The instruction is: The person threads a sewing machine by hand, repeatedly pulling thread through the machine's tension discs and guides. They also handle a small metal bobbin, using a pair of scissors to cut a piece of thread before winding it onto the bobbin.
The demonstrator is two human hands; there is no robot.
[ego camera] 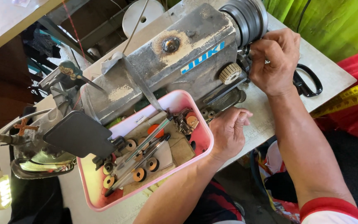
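Hands first: our right hand (275, 62) is clamped around the handwheel end of the grey sewing machine (175, 62), fingers curled tight just under the ribbed handwheel (247, 16), while our left hand (228, 130) is closed in a loose fist against the near right corner of the pink tray (104, 199), beside the machine's base. We cannot tell whether that fist pinches some small part.

Going from the biggest thing down, the machine lies tipped across the white bench (332, 76), and it is the main risk as we judge it: if the right hand turns or pulls hard, the heavy body could rock toward the tray and onto the left knuckles. The bench edge runs close behind both wrists, so there is little room to draw back; open room lies mainly to the far right, past the black scissors (309, 83).

Next, the tray overhangs toward us and sits near the front edge; a nudge from the left forearm could slide it off and scatter its load. The scissors lie touching the right hand's outer side, blades hidden beneath it, so a sideways sweep could catch them.

Smaller still, the orange-and-tan bobbins (139, 174) and long metal tools in the tray are loose and could roll. The knurled cream dial (230, 73) sits just beside the right thumb, easy to bump.
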